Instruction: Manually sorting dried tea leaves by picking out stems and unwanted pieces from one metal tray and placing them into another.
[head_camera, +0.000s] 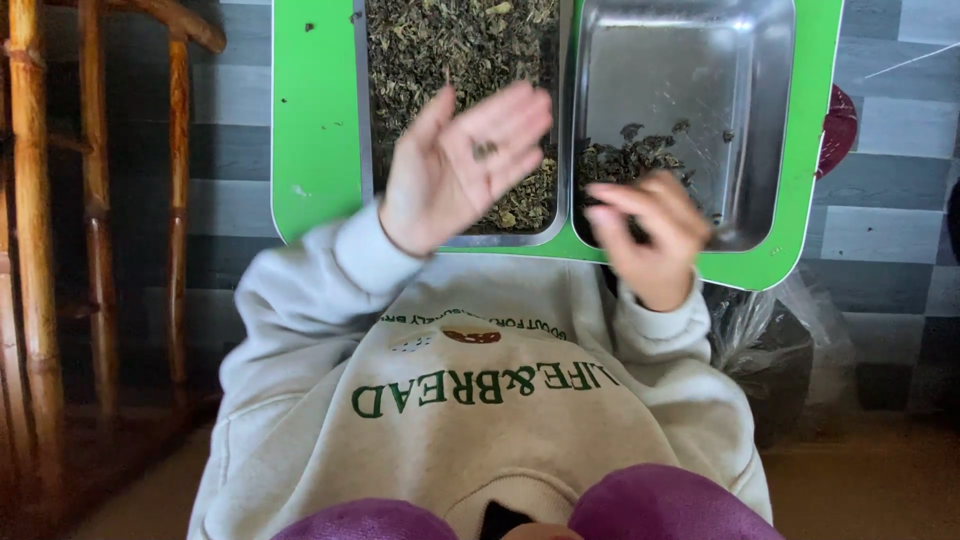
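1. Plainly, from my remote seat, much is cut off: the top edge of the view slices through the green plastic tray-table (315, 130) and both metal pans on it, so I cannot see their far ends
2. The left hand (462, 165) is raised palm-up over the near end of the left rectangular steel pan of dried green-brown leaves (450, 45); its fingers are spread flat and released, with a small dark bit of leaf (484, 150) lying on the palm. The hand hides part of that pan's near end
3. The right hand (645, 235) hovers at the near rim of the right rectangular steel pan (745, 120), fingers curled toward the thumb in a pinch. It is blurred, and I cannot tell whether anything sits between the fingertips
4. A small heap of dark leaf pieces (625, 158) lies in the right pan's near left corner, just beyond the right hand; the rest of that pan's floor shows only stray flecks
5. The pans sit side by side, rims touching or nearly so; I cannot tell which
6. Edges and room: the tray-table's near rim meets the person's cream sweatshirt (470, 400). Wooden chair posts (95, 200) stand well apart on the left; a crumpled clear plastic bag (770, 330) sits just under the right corner
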